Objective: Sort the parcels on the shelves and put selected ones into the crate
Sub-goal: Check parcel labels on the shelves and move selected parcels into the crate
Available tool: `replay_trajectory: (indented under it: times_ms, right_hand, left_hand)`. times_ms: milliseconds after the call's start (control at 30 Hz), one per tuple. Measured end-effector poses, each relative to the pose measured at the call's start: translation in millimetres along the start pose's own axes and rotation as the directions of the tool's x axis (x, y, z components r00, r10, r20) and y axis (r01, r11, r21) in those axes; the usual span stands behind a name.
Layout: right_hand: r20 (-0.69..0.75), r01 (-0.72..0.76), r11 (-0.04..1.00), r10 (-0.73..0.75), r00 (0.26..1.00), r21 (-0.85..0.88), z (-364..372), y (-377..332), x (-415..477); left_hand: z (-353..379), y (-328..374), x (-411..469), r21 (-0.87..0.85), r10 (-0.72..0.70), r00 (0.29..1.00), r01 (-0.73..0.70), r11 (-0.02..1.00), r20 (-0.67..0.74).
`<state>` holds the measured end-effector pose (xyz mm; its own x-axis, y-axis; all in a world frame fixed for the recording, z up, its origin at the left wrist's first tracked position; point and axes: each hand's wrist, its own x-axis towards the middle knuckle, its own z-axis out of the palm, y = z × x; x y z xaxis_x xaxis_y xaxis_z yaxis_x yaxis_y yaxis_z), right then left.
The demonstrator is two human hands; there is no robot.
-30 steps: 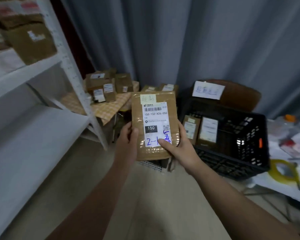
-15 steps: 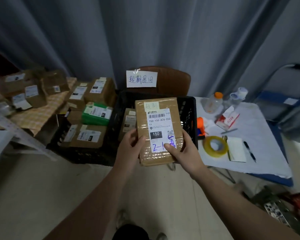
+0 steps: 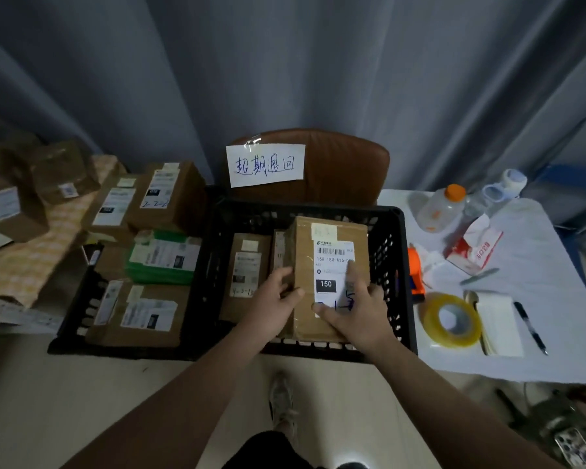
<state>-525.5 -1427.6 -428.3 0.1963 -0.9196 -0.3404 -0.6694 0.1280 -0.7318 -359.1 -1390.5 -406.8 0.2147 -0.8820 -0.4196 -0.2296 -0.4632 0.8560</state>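
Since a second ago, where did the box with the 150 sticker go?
The parcel was carried across and lowered into the black crate. The left hand and right hand still grip it; nothing was let go. The parcels already inside stayed put.

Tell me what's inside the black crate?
The crate holds a brown box, gripped by the left hand and right hand, and a flat parcel beside it. Anything under the box is covered.
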Motion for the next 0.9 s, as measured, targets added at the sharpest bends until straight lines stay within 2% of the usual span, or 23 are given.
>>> replay_trajectory:
  times_ms: [33, 100, 167, 267, 500, 600, 667, 733, 800, 900]
  right_hand:
    - [-0.005, -0.016, 1.0, 0.016, 1.0, 0.0, 2.5, 3.6, 13.1]
    - [-0.048, -0.096, 0.988, 0.102, 0.994, 0.124, 5.5, 15.3, 38.9]
    - [-0.058, -0.239, 0.929, 0.265, 0.963, 0.281, 6.0, 33.3, 61.0]
    - [-0.029, -0.315, 0.869, 0.352, 0.936, 0.381, 10.6, 64.1, 96.1]
    - [-0.065, -0.373, 0.872, 0.412, 0.909, 0.316, 20.0, 98.4, 141.9]
    - [-0.064, -0.361, 0.901, 0.386, 0.92, 0.24, 27.6, 107.7, 160.2]
    - [-0.043, -0.36, 0.91, 0.376, 0.926, 0.204, 33.9, 114.3, 173.9]
    - [-0.024, -0.355, 0.919, 0.365, 0.931, 0.174, 40.7, 117.7, 184.2]
    - [-0.015, -0.353, 0.921, 0.36, 0.933, 0.165, 49.3, 120.7, 191.7]
    - [-0.048, -0.346, 0.916, 0.363, 0.931, 0.202, 64.1, 128.4, 202.9]
  left_hand:
    - [-0.9, -1.0, 16.3, 0.019, 0.002, 1.0, -0.002, 1.0, 0.024]
    - [-1.1, -6.5, 51.1, 0.028, -0.018, 0.998, 0.016, 0.999, 0.064]
    - [5.4, -15.3, 80.4, 0.037, -0.042, 0.993, 0.038, 0.999, 0.107]
    - [30.1, -28.7, 118.1, 0.042, -0.089, 0.982, 0.083, 0.996, 0.166]
    - [78.6, -72.8, 172.2, 0.072, -0.178, 0.968, 0.168, 0.983, 0.179]
    - [76.4, -90.4, 186.3, 0.179, -0.108, 0.98, 0.078, 0.981, 0.165]
    - [65.5, -103.1, 199.7, 0.426, -0.051, 0.996, 0.013, 0.905, 0.077]
    - [49.8, -116.6, 211.2, 0.676, -0.046, 0.998, 0.0, 0.737, 0.051]
    - [38.8, -128.9, 216.4, 0.79, -0.116, 0.988, -0.011, 0.613, 0.103]
    - [32.9, -138.7, 215.7, 0.839, -0.136, 0.979, -0.058, 0.541, 0.155]
